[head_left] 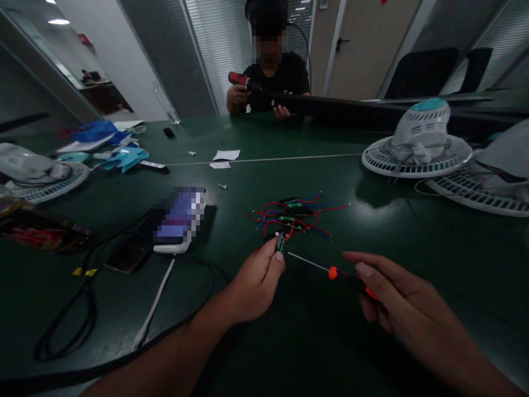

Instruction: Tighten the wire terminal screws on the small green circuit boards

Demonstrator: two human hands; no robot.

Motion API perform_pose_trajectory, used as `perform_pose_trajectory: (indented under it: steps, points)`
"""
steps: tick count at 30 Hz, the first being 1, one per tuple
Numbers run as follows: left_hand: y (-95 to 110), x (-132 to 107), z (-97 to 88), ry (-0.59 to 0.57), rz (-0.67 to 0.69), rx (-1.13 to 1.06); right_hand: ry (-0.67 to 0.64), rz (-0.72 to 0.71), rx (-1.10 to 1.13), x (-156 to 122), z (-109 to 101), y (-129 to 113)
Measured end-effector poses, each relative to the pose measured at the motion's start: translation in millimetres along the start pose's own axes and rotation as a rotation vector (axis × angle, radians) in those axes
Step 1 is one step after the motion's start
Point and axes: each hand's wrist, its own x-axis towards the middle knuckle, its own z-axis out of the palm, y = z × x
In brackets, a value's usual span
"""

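Between the thumb and fingers of my left hand (pixel 258 278) is a small circuit board (pixel 281 242), dark with a green edge and a red wire near its top. My right hand (pixel 397 298) grips a screwdriver (pixel 351 280) with an orange and black handle. Its thin shaft points left, and the tip ends just right of the board, seemingly a little apart from it. Just beyond my left hand lies a cluster of similar wired boards (pixel 294 206) with red and blue leads spread out to both sides.
A phone (pixel 182 215) rests on a white stand at left, beside black cables (pixel 93 309). White fan parts (pixel 417 144) stand at right, another (pixel 53 176) at far left. Paper scraps (pixel 226 155) lie farther back. Across the green table (pixel 264 342), a person holds a red power tool (pixel 238 79).
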Motion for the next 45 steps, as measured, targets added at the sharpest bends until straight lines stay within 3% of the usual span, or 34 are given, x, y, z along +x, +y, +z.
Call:
perform_pose_trajectory:
  steps: [9, 23, 30, 37, 45]
  points:
    - [0.9, 0.4, -0.4, 0.01, 0.005, 0.021, 0.062, -0.113, 0.0, 2.5, 0.5, 2.0]
    - [-3.4, 0.7, -0.1, -0.022, -0.013, -0.005, 0.116, -0.051, 0.093, 1.9, -0.7, 1.4]
    - [-2.3, 0.3, -0.6, -0.013, -0.012, -0.028, 0.036, 0.021, 0.088, 0.8, 2.4, 0.6]
    - [-3.1, -0.1, -1.4, -0.026, 0.004, -0.04, 0.048, -0.101, 0.059, 1.0, 1.6, 1.7]
    - [-1.3, 0.3, -2.5, -0.027, -0.006, -0.033, 0.079, -0.097, 0.067, 1.2, 0.9, -1.3]
